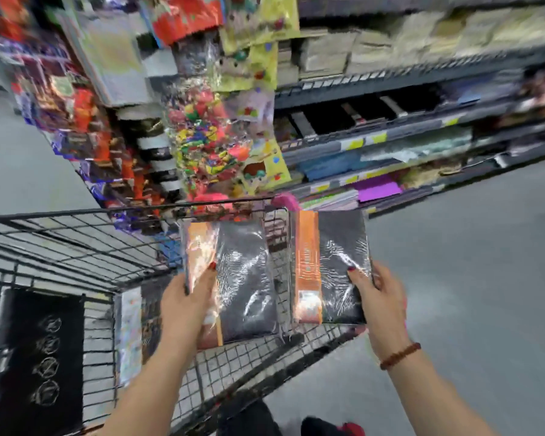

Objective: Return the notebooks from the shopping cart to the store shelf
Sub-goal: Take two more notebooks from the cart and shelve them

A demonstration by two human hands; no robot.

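Both hands are loaded here. The left hand (186,297) has its thumb across the front of the left notebook (243,278) at centre frame, fingers wrapped behind it. The right hand (381,297) grips the right notebook (340,262) by its lower right edge, thumb on the cover. Both are shrink-wrapped and held by the bottom end with the cover facing the camera, I'd guess so the top edge can go first into the shelf (390,89) that runs across the upper right of the frame. The left notebook hangs over the shopping cart (76,212). The right one is just past the cart's right rim, over the floor, so neither is shelved yet.

Hard parts: everything's smeared, so the shelf labels and the text on the orange strips are unreadable, and I can't tell which slot these belong in. The fingers behind both covers are hidden. At lower left in the cart there's a black pack (35,357) with a pale pack (129,335) beside it. They could be more notebooks, can't say. The colourful hanging bags (208,136) at upper centre block part of the shelving.
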